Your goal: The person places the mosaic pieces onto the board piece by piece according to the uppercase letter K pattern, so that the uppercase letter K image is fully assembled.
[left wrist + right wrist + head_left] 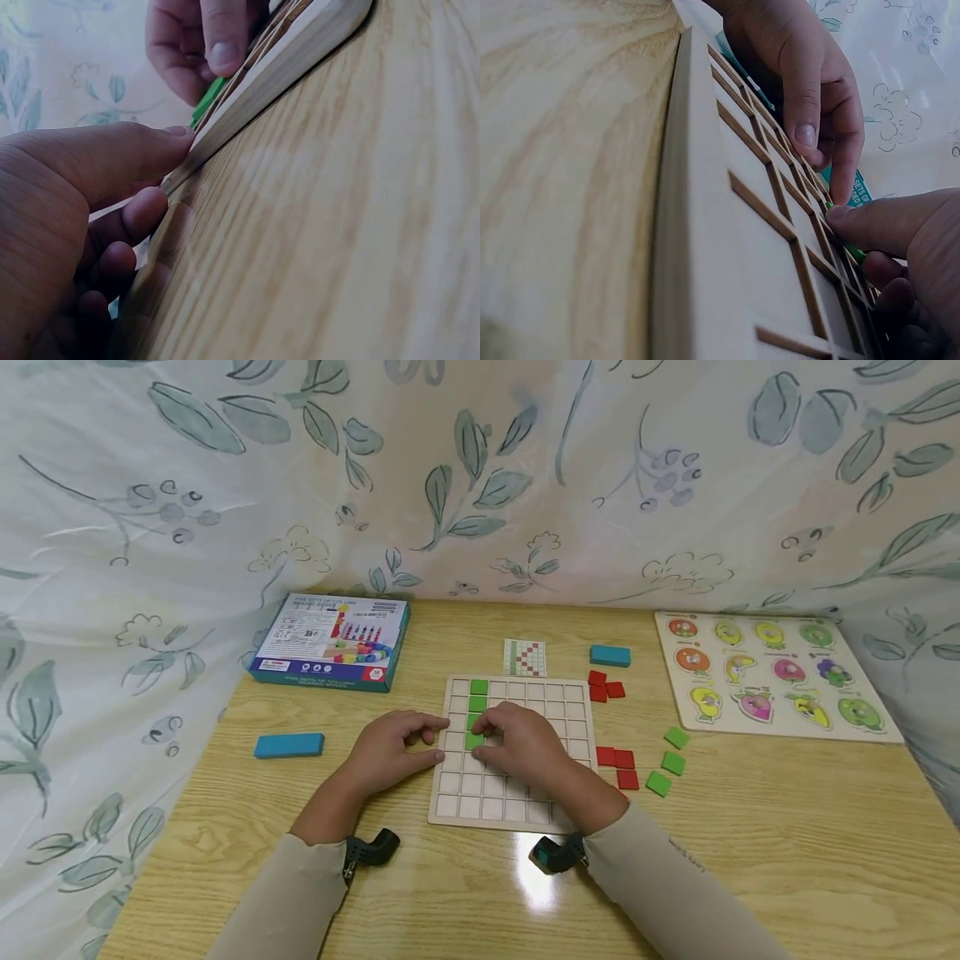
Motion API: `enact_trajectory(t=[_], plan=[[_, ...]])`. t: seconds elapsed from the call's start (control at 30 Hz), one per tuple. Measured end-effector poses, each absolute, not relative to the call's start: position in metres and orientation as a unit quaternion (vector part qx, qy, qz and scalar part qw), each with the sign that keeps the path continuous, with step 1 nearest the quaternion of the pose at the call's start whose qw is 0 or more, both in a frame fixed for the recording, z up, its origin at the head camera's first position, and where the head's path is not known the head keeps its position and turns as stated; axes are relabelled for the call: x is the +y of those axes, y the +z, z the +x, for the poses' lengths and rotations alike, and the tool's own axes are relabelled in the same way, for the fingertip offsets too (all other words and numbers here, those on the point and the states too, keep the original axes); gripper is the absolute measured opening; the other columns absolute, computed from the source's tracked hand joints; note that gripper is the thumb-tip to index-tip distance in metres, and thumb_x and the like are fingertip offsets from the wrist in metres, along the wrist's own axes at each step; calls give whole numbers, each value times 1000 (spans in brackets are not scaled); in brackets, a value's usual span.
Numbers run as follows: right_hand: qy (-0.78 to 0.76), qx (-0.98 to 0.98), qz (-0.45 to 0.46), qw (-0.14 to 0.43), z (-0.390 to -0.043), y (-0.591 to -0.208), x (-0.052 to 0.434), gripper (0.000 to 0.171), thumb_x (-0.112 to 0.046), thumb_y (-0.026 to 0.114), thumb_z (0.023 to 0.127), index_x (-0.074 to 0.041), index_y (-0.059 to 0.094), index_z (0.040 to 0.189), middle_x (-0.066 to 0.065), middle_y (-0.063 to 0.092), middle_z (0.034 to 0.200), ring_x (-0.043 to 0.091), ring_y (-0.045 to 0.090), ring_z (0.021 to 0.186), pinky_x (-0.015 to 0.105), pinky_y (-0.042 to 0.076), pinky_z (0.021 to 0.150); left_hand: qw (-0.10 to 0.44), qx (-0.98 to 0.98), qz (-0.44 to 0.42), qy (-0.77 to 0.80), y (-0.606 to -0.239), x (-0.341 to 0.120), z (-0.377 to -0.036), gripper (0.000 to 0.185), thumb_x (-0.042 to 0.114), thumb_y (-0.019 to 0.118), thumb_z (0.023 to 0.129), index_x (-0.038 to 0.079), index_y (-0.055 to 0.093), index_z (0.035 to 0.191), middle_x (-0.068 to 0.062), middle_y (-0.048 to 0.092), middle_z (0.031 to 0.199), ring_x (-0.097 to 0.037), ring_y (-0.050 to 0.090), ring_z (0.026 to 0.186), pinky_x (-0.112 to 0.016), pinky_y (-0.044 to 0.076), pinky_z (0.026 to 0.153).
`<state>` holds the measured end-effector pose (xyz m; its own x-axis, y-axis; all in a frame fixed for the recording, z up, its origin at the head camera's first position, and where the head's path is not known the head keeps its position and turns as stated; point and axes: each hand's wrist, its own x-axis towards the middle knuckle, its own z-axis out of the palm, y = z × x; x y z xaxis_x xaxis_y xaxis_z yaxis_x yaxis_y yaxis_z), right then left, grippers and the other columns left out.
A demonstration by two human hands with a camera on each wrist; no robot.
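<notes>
A wooden grid board (457, 810) lies on the table, with several green square tiles (478, 687) in a column near its left side. My right hand (525, 743) is over the board. Its thumb and fingertips pinch the lowest green tile (473, 742) of that column; the right wrist view shows green (855, 253) beside the thumb. At the board's left edge, my left hand (392, 747) touches the rim with thumb and index finger set apart. In the left wrist view, the left thumb (142, 154) rests against the wooden rim (247, 94).
A small pattern card (525, 657) sits behind the board. Red tiles (624, 760) and loose green tiles (673, 763) lie to the right. Blue blocks (288, 745) are left and back right. A box (330, 643) and a fruit puzzle board (780, 672) stand farther back.
</notes>
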<state>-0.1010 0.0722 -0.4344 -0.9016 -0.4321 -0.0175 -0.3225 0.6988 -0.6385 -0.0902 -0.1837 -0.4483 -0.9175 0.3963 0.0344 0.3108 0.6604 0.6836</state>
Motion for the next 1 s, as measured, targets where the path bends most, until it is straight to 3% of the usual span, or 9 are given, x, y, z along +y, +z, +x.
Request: enact_trajectory(t=[0.27,0.73,1.0], plan=[[-343,911,-220,64,-98,-434,79,19,-19,85,92,-17,85,111,-4,73,109,15,68,101,37,54,90,57,910,199,359,-450,-182,-92,41,26,84,95,21,76,134,12,63,98,-15,53,88,-39,44,82],[-367,902,-205,93,-94,-429,79,21,-19,82,94,-19,82,114,-6,73,114,14,66,105,38,52,96,59,909,199,360,-449,-185,-90,40,24,84,96,20,76,135,13,63,98,-14,53,86,-39,43,80],[-395,892,-203,80,-87,-427,94,21,-21,82,95,-17,82,116,-6,73,113,14,61,87,35,53,80,56,909,196,363,-451,-184,-89,40,25,84,95,20,76,134,12,63,97,-15,53,86,-39,43,80]])
